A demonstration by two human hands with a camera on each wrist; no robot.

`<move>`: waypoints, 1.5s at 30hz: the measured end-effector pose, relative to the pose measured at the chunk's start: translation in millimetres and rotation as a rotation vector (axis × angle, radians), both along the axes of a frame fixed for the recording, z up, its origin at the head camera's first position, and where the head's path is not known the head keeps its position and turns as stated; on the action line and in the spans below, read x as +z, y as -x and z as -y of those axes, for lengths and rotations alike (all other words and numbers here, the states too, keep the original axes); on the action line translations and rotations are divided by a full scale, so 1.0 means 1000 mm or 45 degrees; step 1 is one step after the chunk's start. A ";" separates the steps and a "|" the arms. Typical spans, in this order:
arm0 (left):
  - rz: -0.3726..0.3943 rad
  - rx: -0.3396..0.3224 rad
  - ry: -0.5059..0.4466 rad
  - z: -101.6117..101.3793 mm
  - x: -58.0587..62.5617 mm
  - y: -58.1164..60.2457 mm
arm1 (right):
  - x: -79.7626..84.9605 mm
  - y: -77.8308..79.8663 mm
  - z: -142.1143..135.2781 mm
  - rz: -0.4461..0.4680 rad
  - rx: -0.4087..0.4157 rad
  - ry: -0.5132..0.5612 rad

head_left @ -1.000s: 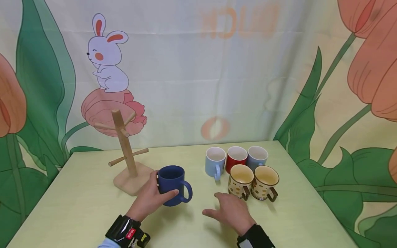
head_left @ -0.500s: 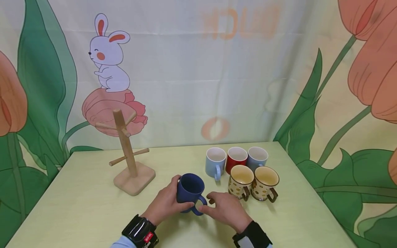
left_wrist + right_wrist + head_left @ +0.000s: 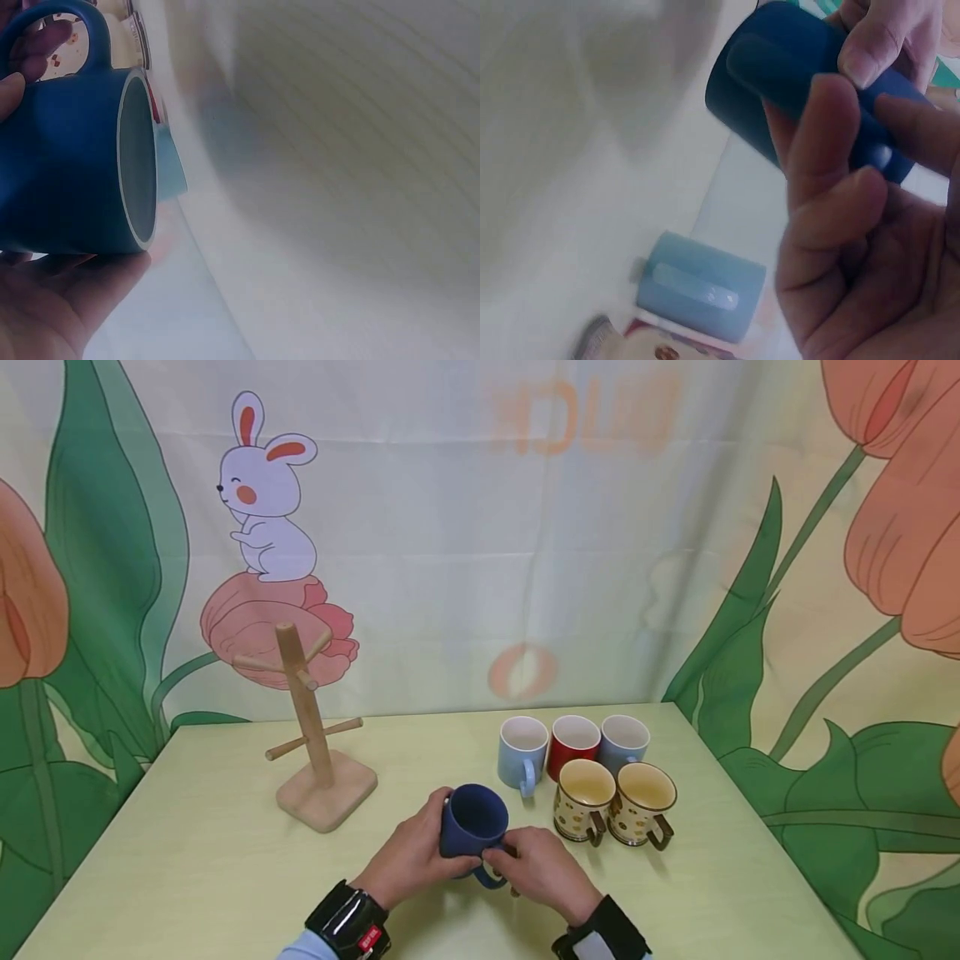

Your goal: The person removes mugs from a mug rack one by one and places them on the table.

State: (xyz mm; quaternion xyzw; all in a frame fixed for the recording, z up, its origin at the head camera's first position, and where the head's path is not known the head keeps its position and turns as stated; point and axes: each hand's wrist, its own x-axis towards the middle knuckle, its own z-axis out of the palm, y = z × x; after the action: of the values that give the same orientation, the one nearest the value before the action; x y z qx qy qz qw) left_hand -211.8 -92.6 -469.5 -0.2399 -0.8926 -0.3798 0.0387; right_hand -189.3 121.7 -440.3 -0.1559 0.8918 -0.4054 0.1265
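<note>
A dark blue mug (image 3: 468,839) is held upright, slightly tilted, over the near middle of the table. My left hand (image 3: 408,864) grips its body from the left, thumb across the front. On the other side my right hand (image 3: 551,870) has its thumb and fingers at the mug's handle (image 3: 769,67). In the right wrist view those fingers are curled, one reaching behind the handle, and the left thumb (image 3: 870,56) presses on the mug's side. The left wrist view shows the pale bare base (image 3: 137,161) of the mug, with right fingertips (image 3: 49,41) inside the handle loop.
A wooden mug tree (image 3: 307,710) with bare pegs stands at the left. To the right are a light blue mug (image 3: 517,756), a red mug (image 3: 564,752), another blue mug (image 3: 621,747) and two spotted cream mugs (image 3: 576,814) with brown handles. A printed curtain (image 3: 420,568) hangs behind the table.
My left hand has carried the dark blue mug rightward and nearer, away from the mug tree. My right hand, earlier apart from it, has come to its handle and taken hold.
</note>
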 end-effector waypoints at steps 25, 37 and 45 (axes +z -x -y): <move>-0.251 0.275 0.718 0.023 0.025 -0.009 | -0.003 -0.009 0.005 -0.248 -0.358 0.016; -0.096 0.432 0.860 0.053 0.031 -0.012 | -0.009 -0.003 0.001 -0.462 -0.548 -0.257; -0.050 0.440 0.867 0.058 0.028 -0.014 | -0.019 0.004 -0.003 -0.514 -0.608 -0.318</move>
State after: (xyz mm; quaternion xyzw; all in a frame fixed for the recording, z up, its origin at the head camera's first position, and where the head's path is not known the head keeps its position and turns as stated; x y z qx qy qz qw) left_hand -198.2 -150.3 -441.4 -0.0922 -0.9940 -0.0448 0.0375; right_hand -193.1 125.0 -459.6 -0.0030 0.9530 -0.2722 -0.1332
